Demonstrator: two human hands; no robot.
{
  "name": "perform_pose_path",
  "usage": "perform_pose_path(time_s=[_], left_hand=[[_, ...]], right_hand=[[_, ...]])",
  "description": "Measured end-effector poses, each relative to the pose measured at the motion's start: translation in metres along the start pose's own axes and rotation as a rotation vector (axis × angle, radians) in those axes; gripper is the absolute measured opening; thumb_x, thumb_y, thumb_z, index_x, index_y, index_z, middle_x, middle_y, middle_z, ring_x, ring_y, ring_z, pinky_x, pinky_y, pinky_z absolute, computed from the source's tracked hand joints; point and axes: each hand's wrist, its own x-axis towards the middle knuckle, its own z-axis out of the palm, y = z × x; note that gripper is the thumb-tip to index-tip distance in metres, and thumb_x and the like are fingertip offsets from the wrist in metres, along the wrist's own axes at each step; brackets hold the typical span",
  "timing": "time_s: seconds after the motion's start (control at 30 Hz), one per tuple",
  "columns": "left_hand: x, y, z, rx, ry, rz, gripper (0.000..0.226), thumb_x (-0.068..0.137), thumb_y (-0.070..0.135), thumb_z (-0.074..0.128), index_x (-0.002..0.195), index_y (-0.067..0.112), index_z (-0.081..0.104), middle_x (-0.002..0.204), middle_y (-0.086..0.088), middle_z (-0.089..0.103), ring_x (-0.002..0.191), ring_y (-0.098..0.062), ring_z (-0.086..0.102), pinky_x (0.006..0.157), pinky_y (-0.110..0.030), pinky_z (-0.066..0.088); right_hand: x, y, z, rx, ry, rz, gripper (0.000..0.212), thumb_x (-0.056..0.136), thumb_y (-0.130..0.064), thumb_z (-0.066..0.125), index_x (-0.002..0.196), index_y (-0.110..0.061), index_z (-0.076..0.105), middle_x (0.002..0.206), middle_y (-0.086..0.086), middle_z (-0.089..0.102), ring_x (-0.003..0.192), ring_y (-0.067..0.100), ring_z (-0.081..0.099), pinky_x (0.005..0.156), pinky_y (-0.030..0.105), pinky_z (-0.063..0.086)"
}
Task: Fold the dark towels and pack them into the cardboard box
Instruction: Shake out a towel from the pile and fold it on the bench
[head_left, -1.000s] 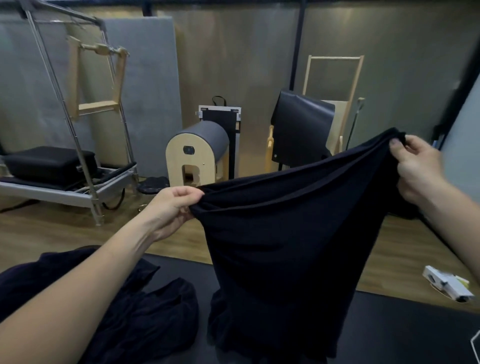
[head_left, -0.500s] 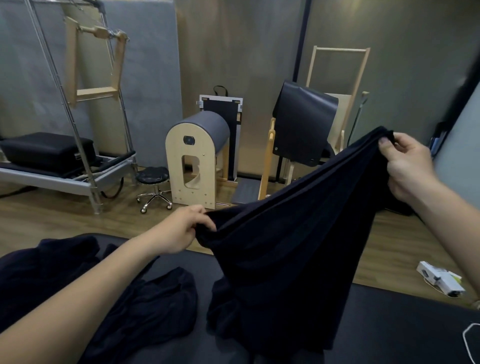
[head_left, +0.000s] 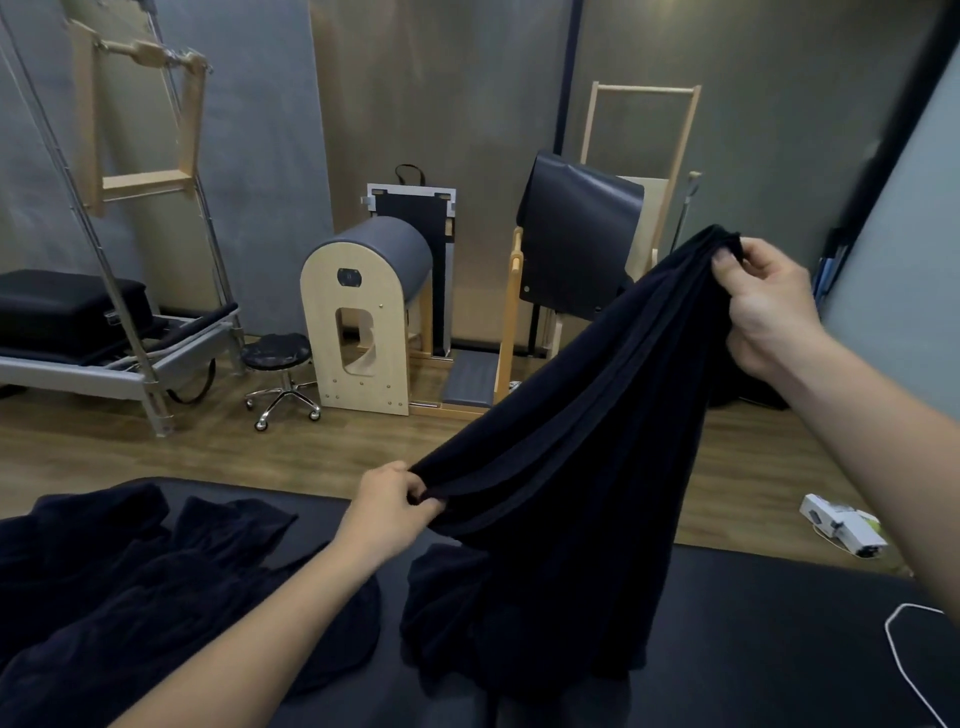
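At the far left edge of the frame a metal-framed bench (head_left: 119, 364) with a black pad stands on the wood floor. Below it, in the lower left, a heap of dark towels (head_left: 130, 587) lies crumpled on a black padded surface (head_left: 753, 649) that fills the bottom of the frame. Behind, left of centre, a small round stool (head_left: 275, 353) on castors stands just beside a wooden arched barrel (head_left: 363, 312) with a grey padded top.

Near the centre, the left hand (head_left: 392, 512) has its fingers curled round one bunched corner of a dark towel (head_left: 561, 519), gripping it low, just above the far edge of the padded surface. The towel stretches up and to the right in long folds, its loose lower part hanging down and resting on the surface at bottom centre. At the upper right, the right hand (head_left: 763, 306) pinches the other gathered corner between thumb and curled fingers, held much higher than the left.

In the lower right, a small white box (head_left: 841, 525) lies on the floor, and a white cable (head_left: 898, 654) loops across the padded surface.
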Motion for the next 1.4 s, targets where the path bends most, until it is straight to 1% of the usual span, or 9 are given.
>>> perform_pose_path(time_s=[0.23, 0.4, 0.5, 0.73, 0.83, 0.97, 1.17, 1.3, 1.4], left_hand=[[0.005, 0.006, 0.001, -0.311, 0.13, -0.22, 0.014, 0.073, 0.005, 0.078, 0.073, 0.014, 0.068, 0.094, -0.001, 0.06, 0.089, -0.02, 0.058, 0.072, -0.027, 0.044], [0.009, 0.002, -0.009, -0.645, -0.096, -0.261, 0.053, 0.072, -0.016, 0.07, 0.112, 0.018, 0.068, 0.111, -0.015, 0.068, 0.089, -0.027, 0.067, 0.069, -0.029, 0.052], [0.01, 0.007, -0.021, -1.084, -0.174, -0.25, 0.063, 0.076, -0.033, 0.048, 0.125, 0.003, 0.062, 0.104, -0.02, 0.069, 0.077, -0.021, 0.069, 0.067, -0.022, 0.057], [0.009, 0.009, -0.048, -1.721, -0.224, -0.349, 0.056, 0.068, -0.012, 0.036, 0.1, 0.004, 0.08, 0.118, -0.02, 0.071, 0.099, -0.031, 0.073, 0.08, -0.036, 0.063], [0.01, 0.016, -0.052, -1.776, -0.163, -0.371, 0.055, 0.078, -0.008, 0.035, 0.118, 0.002, 0.071, 0.119, -0.022, 0.07, 0.107, -0.034, 0.07, 0.088, -0.042, 0.056], [0.017, 0.019, -0.061, -1.422, -0.083, -0.179, 0.027, 0.098, 0.003, 0.052, 0.114, 0.013, 0.071, 0.113, -0.014, 0.073, 0.097, -0.022, 0.071, 0.082, -0.032, 0.061], [0.037, 0.008, -0.103, 0.19, -0.126, 0.39, 0.068, 0.083, 0.008, 0.077, 0.143, 0.021, 0.048, 0.14, 0.005, 0.048, 0.128, -0.014, 0.047, 0.111, -0.028, 0.039], [0.041, 0.018, -0.096, 0.536, -0.171, 0.394, 0.093, 0.088, 0.005, 0.064, 0.159, 0.016, 0.004, 0.157, -0.001, 0.015, 0.133, -0.027, 0.043, 0.102, -0.03, 0.039], [0.045, 0.013, -0.087, 0.673, -0.148, 0.343, 0.087, 0.087, 0.002, 0.059, 0.155, 0.016, 0.007, 0.152, -0.005, 0.017, 0.11, -0.035, 0.058, 0.086, -0.038, 0.046]], right_hand=[[-0.006, -0.003, -0.018, -0.026, 0.037, -0.016, 0.016, 0.076, -0.037, 0.069, 0.084, -0.023, 0.071, 0.081, -0.009, 0.072, 0.081, 0.011, 0.065, 0.086, 0.032, 0.054], [-0.008, -0.002, -0.031, -0.107, 0.061, -0.028, 0.014, 0.097, -0.017, 0.06, 0.087, -0.024, 0.067, 0.077, -0.014, 0.072, 0.077, 0.004, 0.065, 0.078, 0.024, 0.054], [-0.011, -0.004, -0.039, -0.087, 0.078, -0.006, 0.017, 0.08, -0.041, 0.072, 0.083, -0.025, 0.069, 0.077, -0.014, 0.072, 0.076, 0.004, 0.065, 0.075, 0.022, 0.054], [-0.017, 0.01, -0.061, -0.068, 0.09, 0.077, 0.054, 0.045, -0.065, 0.075, 0.081, -0.025, 0.07, 0.077, -0.013, 0.072, 0.07, 0.003, 0.065, 0.064, 0.02, 0.055], [-0.025, 0.022, -0.07, -0.067, 0.072, 0.129, 0.054, 0.046, -0.064, 0.076, 0.083, -0.024, 0.069, 0.08, -0.013, 0.073, 0.071, 0.002, 0.066, 0.064, 0.019, 0.056], [-0.038, 0.032, -0.087, -0.061, 0.023, 0.205, 0.05, 0.05, -0.054, 0.077, 0.088, -0.022, 0.071, 0.086, -0.011, 0.075, 0.077, 0.002, 0.068, 0.072, 0.017, 0.056], [-0.073, 0.028, -0.116, -0.215, -0.125, 0.253, 0.057, 0.045, -0.067, 0.083, 0.087, -0.029, 0.075, 0.087, -0.011, 0.076, 0.078, 0.002, 0.069, 0.064, 0.015, 0.055], [-0.101, 0.032, -0.117, -0.347, -0.208, 0.212, 0.044, 0.062, -0.066, 0.079, 0.086, -0.029, 0.075, 0.084, -0.017, 0.075, 0.071, -0.006, 0.066, 0.062, 0.006, 0.049], [-0.124, 0.041, -0.122, -0.413, -0.255, 0.178, 0.041, 0.067, -0.066, 0.074, 0.092, -0.033, 0.075, 0.09, -0.015, 0.076, 0.08, -0.005, 0.067, 0.073, 0.007, 0.05]])
